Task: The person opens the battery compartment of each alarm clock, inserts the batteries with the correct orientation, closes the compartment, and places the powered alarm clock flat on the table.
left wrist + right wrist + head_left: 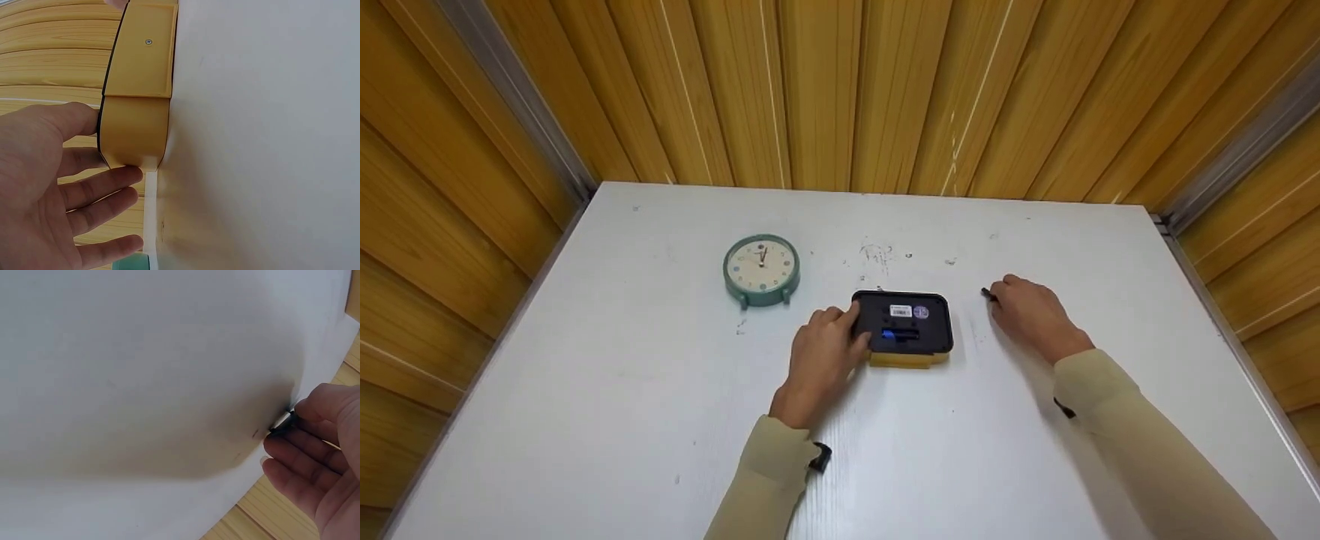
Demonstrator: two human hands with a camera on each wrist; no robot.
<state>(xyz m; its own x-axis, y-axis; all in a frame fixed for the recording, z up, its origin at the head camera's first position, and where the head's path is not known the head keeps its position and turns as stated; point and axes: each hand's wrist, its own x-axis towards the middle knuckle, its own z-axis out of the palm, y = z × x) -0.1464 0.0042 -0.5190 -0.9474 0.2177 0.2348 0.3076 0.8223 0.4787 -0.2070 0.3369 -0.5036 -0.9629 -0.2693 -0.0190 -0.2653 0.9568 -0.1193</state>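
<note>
A yellow clock (pixel 911 361) with a black back lies face down on the white table, its dial hidden. Its battery slot is uncovered, and a blue battery (pixel 900 334) sits inside. My left hand (pixel 823 349) grips the clock's left end, thumb and fingertips at the edge of the black back and along the side. In the left wrist view the other fingers (pixel 104 211) spread below the case. Off to the right, low over the table, my right hand (pixel 1031 315) pinches a small black piece (pixel 283 423) between thumb and fingers.
A round green clock (pixel 761 270) lies face up with its small feet toward me, behind and left of my left hand. The white table (pixel 660 420) has dark scuffs near its back. Yellow wood-look panels (pixel 817 90) stand behind it and at both sides.
</note>
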